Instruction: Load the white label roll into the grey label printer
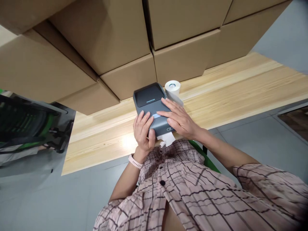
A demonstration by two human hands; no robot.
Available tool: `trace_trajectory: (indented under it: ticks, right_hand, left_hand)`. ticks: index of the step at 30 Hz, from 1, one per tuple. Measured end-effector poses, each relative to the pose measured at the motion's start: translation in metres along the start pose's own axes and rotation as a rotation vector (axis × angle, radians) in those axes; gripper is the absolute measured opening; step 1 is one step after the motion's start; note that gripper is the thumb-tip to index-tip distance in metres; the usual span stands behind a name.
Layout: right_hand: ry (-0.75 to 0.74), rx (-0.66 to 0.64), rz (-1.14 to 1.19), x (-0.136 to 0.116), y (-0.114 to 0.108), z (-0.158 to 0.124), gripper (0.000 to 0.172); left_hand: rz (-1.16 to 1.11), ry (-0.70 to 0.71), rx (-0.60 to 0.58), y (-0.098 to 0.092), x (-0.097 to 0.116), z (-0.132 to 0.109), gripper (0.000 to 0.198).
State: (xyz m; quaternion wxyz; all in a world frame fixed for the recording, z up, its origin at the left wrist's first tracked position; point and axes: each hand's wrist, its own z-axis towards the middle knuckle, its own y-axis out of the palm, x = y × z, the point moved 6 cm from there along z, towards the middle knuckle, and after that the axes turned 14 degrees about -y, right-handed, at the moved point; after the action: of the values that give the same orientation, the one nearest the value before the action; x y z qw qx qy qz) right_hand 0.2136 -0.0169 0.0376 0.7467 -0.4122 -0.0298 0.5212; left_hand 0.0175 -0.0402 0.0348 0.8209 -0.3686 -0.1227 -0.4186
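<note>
Printer (149, 98): dark grey, small and boxy. It sits on the table under both my hands, close to the table edge nearest me.
Left hand (143, 131): curled round the printer's near left corner. My fingers lie over the top and my thumb presses the front face. Hand mostly closed, firm hold.
Right hand (180, 119): laid flat and open on the printer's right side, fingers spread. It grips nothing.
Pale bar (156, 115): a light strip on the printer's top. It lies between my left fingertips and my right forefinger tip, which is touching or almost touching it.
Paper slip (167, 138): white, sticks out of the printer's front. It is below my right palm, just right of my left thumb.
Paper roll (172, 86): white, standing on end just beyond my right fingertips. It is by the printer's far right corner; cannot tell if they touch.
Table (240, 86): pale wood, runs out to the right of my right hand.
Boxes (103, 38): brown cardboard, stacked beyond both hands, behind the printer.
Watch (134, 161): pale strap on my left wrist.
Shirt (192, 192): checked, on the near side of both wrists.
</note>
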Motion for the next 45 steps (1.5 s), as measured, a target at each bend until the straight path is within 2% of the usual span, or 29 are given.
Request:
trace_trajectory:
  ticks: [2, 5, 8, 12, 15, 17, 20, 23, 26, 29, 32, 35, 38, 42, 45]
  right_hand:
    - [0.007, -0.021, 0.025, -0.001, -0.002, 0.002, 0.049]
    - [0.012, -0.009, 0.049, -0.004, -0.006, 0.004, 0.048]
    - [0.018, 0.024, 0.052, -0.005, -0.007, 0.004, 0.047]
    - [0.021, 0.009, 0.046, -0.003, -0.004, 0.004, 0.047]
    - [-0.003, -0.006, 0.007, -0.005, -0.006, 0.005, 0.045]
    - [-0.015, -0.027, -0.060, -0.008, -0.010, 0.006, 0.043]
    - [-0.050, -0.069, -0.193, -0.015, -0.016, 0.010, 0.039]
    - [-0.114, -0.111, -0.289, -0.020, -0.020, 0.019, 0.035]
    - [-0.182, -0.170, -0.309, -0.020, -0.019, 0.028, 0.038]
    - [-0.169, -0.176, -0.253, -0.016, -0.021, 0.028, 0.044]
    - [-0.104, -0.085, -0.122, -0.012, -0.036, 0.019, 0.054]
    - [-0.094, -0.014, 0.018, -0.014, -0.051, 0.017, 0.068]
    - [-0.147, -0.008, 0.069, -0.015, -0.057, 0.033, 0.077]
    - [-0.192, 0.046, -0.011, 0.001, -0.060, 0.083, 0.081]
    - [-0.179, 0.103, -0.098, 0.023, -0.066, 0.129, 0.079]
  left_hand:
    - [0.054, -0.010, 0.002, -0.003, 0.000, -0.021, 0.050]
    - [0.226, 0.087, 0.158, -0.005, 0.005, -0.064, 0.056]
    - [0.340, 0.152, 0.120, 0.013, 0.005, -0.085, 0.050]
    - [0.239, 0.047, 0.078, 0.026, -0.001, -0.072, 0.023]
    - [0.138, -0.068, -0.041, 0.031, -0.005, -0.062, 0.025]
    - [0.106, -0.095, -0.060, 0.027, -0.001, -0.062, 0.026]
    - [0.135, -0.029, -0.031, 0.013, 0.014, -0.063, 0.021]
    - [0.175, 0.042, 0.115, -0.011, 0.027, -0.057, 0.024]
    - [0.152, -0.011, 0.310, -0.035, 0.024, -0.039, 0.032]
    - [0.045, -0.137, 0.425, -0.049, 0.008, -0.016, 0.032]
    - [-0.156, -0.385, 0.460, -0.056, -0.020, 0.006, 0.026]
    - [-0.408, -0.714, 0.358, -0.044, -0.054, 0.021, 0.023]
    - [-0.658, -0.932, 0.171, -0.015, -0.077, 0.032, 0.031]
    - [-0.854, -1.053, -0.046, 0.026, -0.087, 0.038, 0.049]
    - [-0.878, -1.026, -0.137, 0.042, -0.087, 0.038, 0.070]
